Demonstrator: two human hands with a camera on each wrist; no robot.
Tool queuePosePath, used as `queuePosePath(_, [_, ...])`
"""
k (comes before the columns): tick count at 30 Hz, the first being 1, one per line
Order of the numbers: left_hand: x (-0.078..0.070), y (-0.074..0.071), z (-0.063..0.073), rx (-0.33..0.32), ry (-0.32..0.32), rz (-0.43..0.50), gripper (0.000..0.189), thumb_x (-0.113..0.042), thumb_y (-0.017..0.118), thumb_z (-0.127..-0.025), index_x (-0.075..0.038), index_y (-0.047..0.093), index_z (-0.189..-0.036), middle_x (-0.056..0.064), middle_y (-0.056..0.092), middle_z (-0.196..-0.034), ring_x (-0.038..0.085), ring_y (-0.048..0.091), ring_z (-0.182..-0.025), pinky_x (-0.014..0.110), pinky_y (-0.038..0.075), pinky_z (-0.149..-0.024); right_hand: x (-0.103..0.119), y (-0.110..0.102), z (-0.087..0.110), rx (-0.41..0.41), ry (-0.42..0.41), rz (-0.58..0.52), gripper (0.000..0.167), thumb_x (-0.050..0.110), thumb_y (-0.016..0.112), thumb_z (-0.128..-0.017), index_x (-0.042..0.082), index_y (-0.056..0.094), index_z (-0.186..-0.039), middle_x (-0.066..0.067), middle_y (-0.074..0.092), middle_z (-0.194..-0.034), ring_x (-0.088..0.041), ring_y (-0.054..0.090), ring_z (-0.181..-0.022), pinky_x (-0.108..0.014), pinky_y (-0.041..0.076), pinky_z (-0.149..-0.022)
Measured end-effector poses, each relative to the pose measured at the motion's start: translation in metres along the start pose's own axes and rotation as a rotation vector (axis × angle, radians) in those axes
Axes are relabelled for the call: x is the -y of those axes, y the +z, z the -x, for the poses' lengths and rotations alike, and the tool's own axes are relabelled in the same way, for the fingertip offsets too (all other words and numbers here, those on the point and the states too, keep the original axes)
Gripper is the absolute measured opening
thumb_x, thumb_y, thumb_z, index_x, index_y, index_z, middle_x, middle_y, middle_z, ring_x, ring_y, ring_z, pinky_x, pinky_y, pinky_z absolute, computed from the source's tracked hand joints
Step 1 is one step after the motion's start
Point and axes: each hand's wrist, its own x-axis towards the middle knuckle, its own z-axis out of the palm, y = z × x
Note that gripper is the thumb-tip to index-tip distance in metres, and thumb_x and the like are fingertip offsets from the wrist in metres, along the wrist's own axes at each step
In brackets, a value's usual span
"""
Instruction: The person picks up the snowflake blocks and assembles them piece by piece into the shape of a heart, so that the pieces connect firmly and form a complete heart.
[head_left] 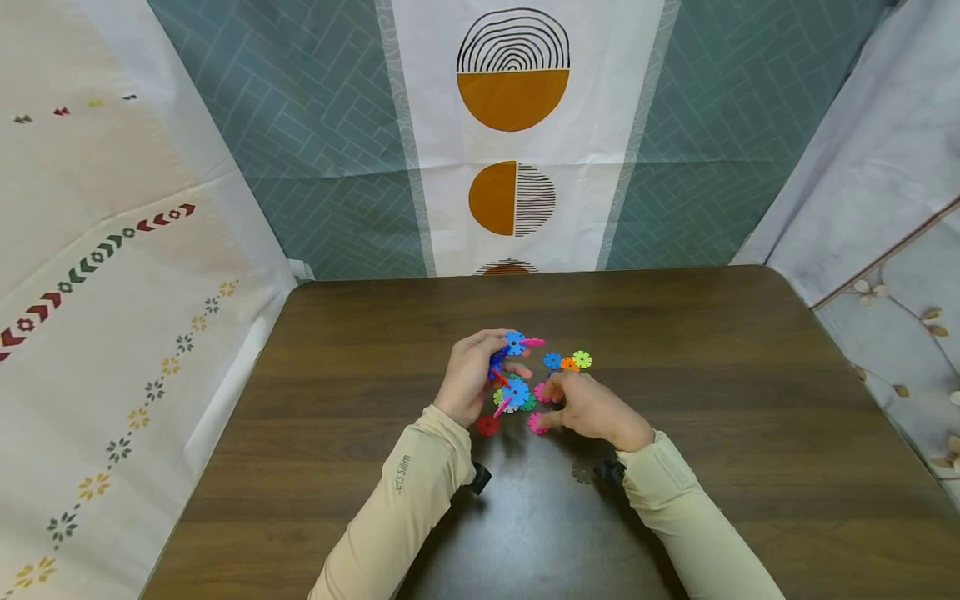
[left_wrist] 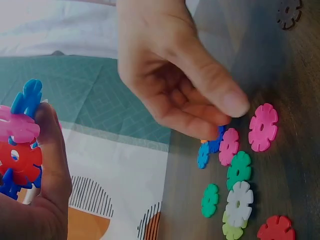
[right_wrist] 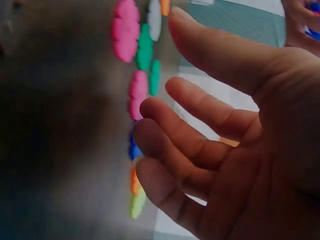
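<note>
My left hand (head_left: 467, 379) grips a cluster of interlocked flower-shaped plastic discs (left_wrist: 19, 162), held above the table. Blue, pink and red discs show in it. Over the loose discs to its right hovers my right hand (head_left: 594, 410), its fingers loosely bent and, in the right wrist view, nothing between thumb and fingers. Closest to that thumb in the left wrist view lies a pink disc (left_wrist: 263, 127) flat on the table. A second pink disc (left_wrist: 229, 146), a green disc (left_wrist: 239, 170) and a white disc (left_wrist: 239, 204) lie near it.
A brown wooden table (head_left: 337, 500) carries the loose discs. Beyond the right hand are a light blue disc (head_left: 552, 360), an orange disc (head_left: 570, 364) and a yellow-green disc (head_left: 582, 359). A red disc (head_left: 487, 426) lies near the left wrist, a dark disc (head_left: 582, 475) near the right.
</note>
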Motion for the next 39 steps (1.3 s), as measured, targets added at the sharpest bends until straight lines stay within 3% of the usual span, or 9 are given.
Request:
queuePosePath(5, [-0.001,0.000,0.000,-0.005,0.003,0.022,0.030,-0.018,0.046,-0.102,0.001,0.058,-0.120,0.029,0.064,-0.111,0.019,0.070,-0.065,0.026,0.049,-0.054,0.000,0.007,-0.006,-0.073,0.036,0.049,0.038,0.026,0.076,-0.085,0.005,0.058,-0.111,-0.002,0.058,-0.087,-0.015,0.054,-0.069,-0.031,0.048,-0.058])
queuePosePath(10, [-0.001,0.001,0.001,-0.011,0.009,0.032,0.028,-0.018,0.045,-0.102,0.002,0.057,-0.118,0.025,0.067,-0.103,0.020,0.068,-0.061,0.028,0.052,-0.056,-0.003,0.010,-0.012,-0.105,0.048,0.181,0.044,0.028,0.071,-0.090,0.004,0.059,-0.125,-0.002,0.060,-0.089,-0.017,0.054,-0.075,-0.035,0.047,-0.058])
queuePosePath(14, [-0.003,0.003,0.001,-0.014,0.005,0.030,0.028,-0.019,0.046,-0.103,0.002,0.054,-0.119,0.020,0.068,-0.096,0.019,0.068,-0.059,0.030,0.055,-0.060,-0.006,0.011,-0.015,-0.115,0.024,0.266,0.035,0.029,0.073,-0.088,0.010,0.068,-0.117,0.000,0.062,-0.087,-0.015,0.054,-0.072,-0.035,0.049,-0.057])
queuePosePath(18, [-0.004,0.004,0.002,-0.012,0.003,0.029,0.028,-0.020,0.046,-0.104,0.002,0.053,-0.121,0.016,0.069,-0.092,0.020,0.068,-0.059,0.031,0.056,-0.062,-0.007,0.011,-0.017,-0.137,0.006,0.255,0.024,0.026,0.075,-0.086,0.013,0.073,-0.106,0.002,0.061,-0.082,-0.013,0.053,-0.067,-0.033,0.048,-0.053])
queuePosePath(24, [-0.004,0.003,0.003,-0.018,-0.002,0.005,0.030,-0.021,0.045,-0.104,0.001,0.051,-0.123,0.014,0.069,-0.093,0.020,0.069,-0.061,0.029,0.055,-0.063,-0.012,0.008,-0.015,-0.104,0.068,0.082,0.020,0.018,0.075,-0.087,0.008,0.062,-0.099,0.001,0.059,-0.082,-0.014,0.055,-0.069,-0.031,0.049,-0.061])
queuePosePath(28, [-0.003,0.003,0.003,-0.018,0.000,-0.001,0.031,-0.021,0.045,-0.104,0.001,0.051,-0.124,0.014,0.069,-0.093,0.019,0.069,-0.061,0.030,0.055,-0.061,-0.012,0.000,-0.008,-0.137,0.023,-0.078,0.014,0.013,0.071,-0.090,0.006,0.060,-0.097,-0.002,0.062,-0.080,-0.017,0.056,-0.068,-0.031,0.050,-0.062])
queuePosePath(34, [-0.003,0.004,0.002,-0.027,-0.017,-0.001,0.030,-0.021,0.045,-0.104,0.001,0.050,-0.124,0.014,0.068,-0.093,0.020,0.068,-0.060,0.030,0.056,-0.062,-0.005,-0.016,0.002,-0.297,-0.097,-0.352,0.019,0.018,0.061,-0.097,0.005,0.057,-0.110,-0.011,0.069,-0.090,-0.031,0.063,-0.079,-0.034,0.053,-0.066])
queuePosePath(39, [-0.004,0.006,0.002,-0.037,-0.029,0.004,0.028,-0.019,0.045,-0.103,0.001,0.049,-0.123,0.016,0.068,-0.093,0.019,0.068,-0.060,0.029,0.056,-0.062,0.006,-0.025,0.009,-0.437,-0.204,-0.530,0.028,0.017,0.058,-0.099,0.003,0.059,-0.123,-0.010,0.067,-0.092,-0.041,0.061,-0.083,-0.028,0.055,-0.069])
